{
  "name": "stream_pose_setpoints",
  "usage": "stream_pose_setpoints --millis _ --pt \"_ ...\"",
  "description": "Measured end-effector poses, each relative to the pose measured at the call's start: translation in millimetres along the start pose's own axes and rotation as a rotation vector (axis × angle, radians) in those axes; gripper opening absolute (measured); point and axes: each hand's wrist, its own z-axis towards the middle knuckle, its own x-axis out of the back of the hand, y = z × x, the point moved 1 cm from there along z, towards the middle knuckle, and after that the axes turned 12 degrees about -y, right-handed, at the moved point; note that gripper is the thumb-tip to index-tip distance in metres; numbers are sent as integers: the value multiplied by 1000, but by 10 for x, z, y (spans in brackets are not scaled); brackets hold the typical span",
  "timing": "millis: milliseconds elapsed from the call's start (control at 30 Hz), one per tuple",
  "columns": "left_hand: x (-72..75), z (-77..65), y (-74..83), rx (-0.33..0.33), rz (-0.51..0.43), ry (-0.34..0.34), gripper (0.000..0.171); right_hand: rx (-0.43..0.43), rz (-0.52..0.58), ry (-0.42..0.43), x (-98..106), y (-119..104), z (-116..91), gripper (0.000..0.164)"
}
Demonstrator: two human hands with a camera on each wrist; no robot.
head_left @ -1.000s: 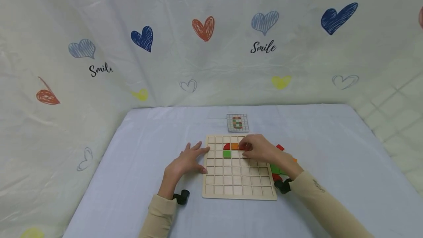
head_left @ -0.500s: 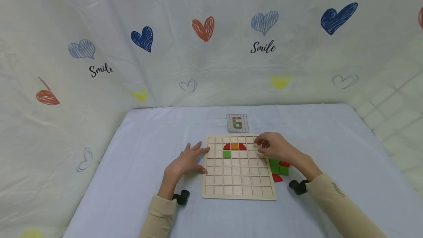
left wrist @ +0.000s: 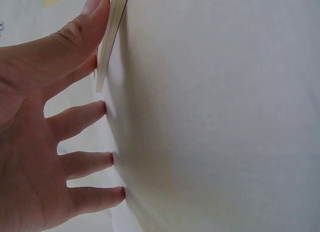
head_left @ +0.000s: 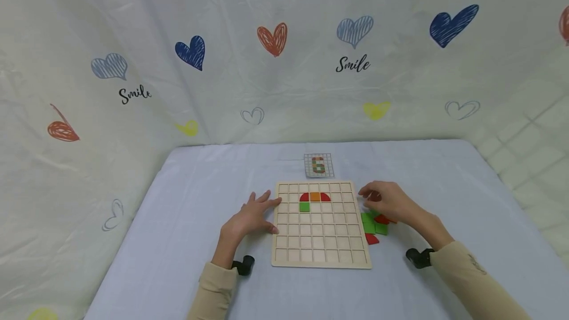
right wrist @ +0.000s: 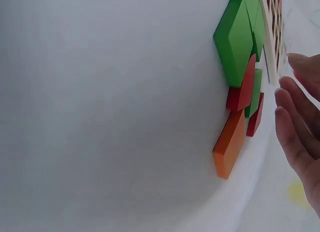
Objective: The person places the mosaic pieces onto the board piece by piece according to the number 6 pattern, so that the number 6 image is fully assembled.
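A wooden grid board (head_left: 318, 242) lies on the table. In its upper rows sit an orange square tile (head_left: 315, 197) between two red quarter-round tiles (head_left: 326, 197), and a green square tile (head_left: 304, 207) below the left red one. My left hand (head_left: 250, 217) spreads its fingers at the board's left edge, thumb and index finger touching it. Just right of the board, my right hand (head_left: 390, 202) hovers over loose tiles, fingers loosely bent with nothing between them. The right wrist view shows green tiles (right wrist: 234, 45), red tiles (right wrist: 246, 85) and an orange tile (right wrist: 231, 144) heaped together.
Behind the board lies a small pattern card (head_left: 318, 165) with a coloured figure on a grid. A white cloth (head_left: 213, 177) covers the table, and a backdrop (head_left: 306, 93) printed with hearts hangs behind it.
My right hand has let go of the right red quarter-round tile on the board and moved right, off the board to the loose tiles. The left hand stays at the edge.
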Motion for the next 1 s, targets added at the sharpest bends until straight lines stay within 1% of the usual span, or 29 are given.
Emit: stream_pose_setpoints --millis 200,400,600,800,1000 --pt "-1 10 -20 -4 3 -2 85 -43 0 14 36 81 -137 15" --pt "-8 14 -15 5 8 -3 86 -78 1 -6 71 191 -313 21" --pt "-1 10 -16 4 6 -7 86 -85 -18 -24 76 321 -455 19" --pt "1 2 -16 1 0 -4 86 -75 -31 -37 39 376 -490 24" --pt "-9 8 -11 -11 -9 -3 86 -104 -30 -38 1 378 -475 22"
